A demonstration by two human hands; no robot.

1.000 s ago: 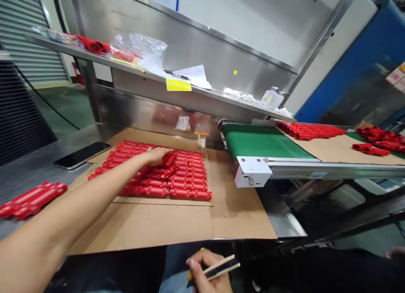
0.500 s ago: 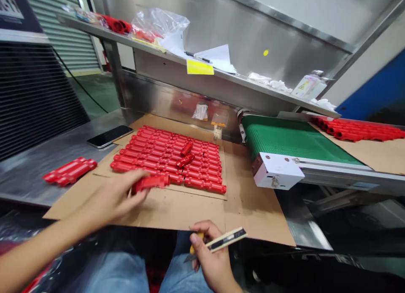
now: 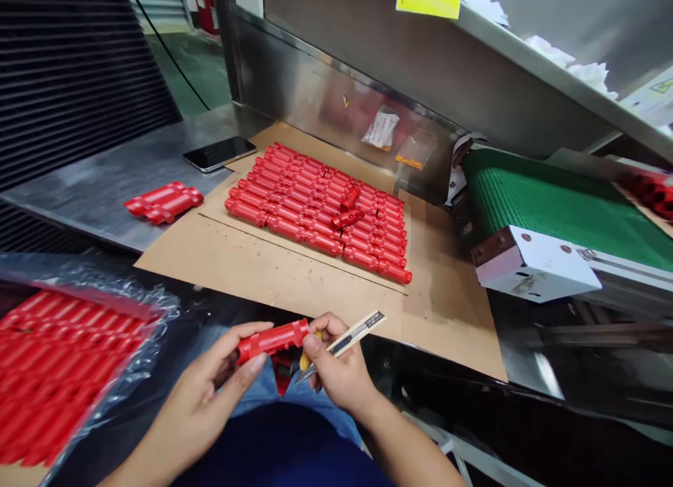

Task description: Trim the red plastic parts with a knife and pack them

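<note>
My left hand (image 3: 202, 382) grips a red ribbed tube (image 3: 270, 340) in front of my body. My right hand (image 3: 336, 364) closes around the yellow handle of a utility knife (image 3: 350, 340), and its fingers sit against the tube's end. The exposed blade points down and left, below the tube. Several rows of matching red tubes (image 3: 315, 210) lie side by side on a cardboard sheet (image 3: 252, 263) beyond my hands, with two loose tubes resting on top.
A clear plastic bag (image 3: 68, 361) full of red tubes lies at the lower left. A black phone (image 3: 219, 153) and a small bunch of red tubes (image 3: 164, 202) rest on a steel counter (image 3: 131, 165). A green conveyor belt (image 3: 547, 200) runs at the right.
My left hand has brought the red tube off the cardboard to my right hand near my lap. The view has tilted down, and the bag of tubes now shows at the lower left.
</note>
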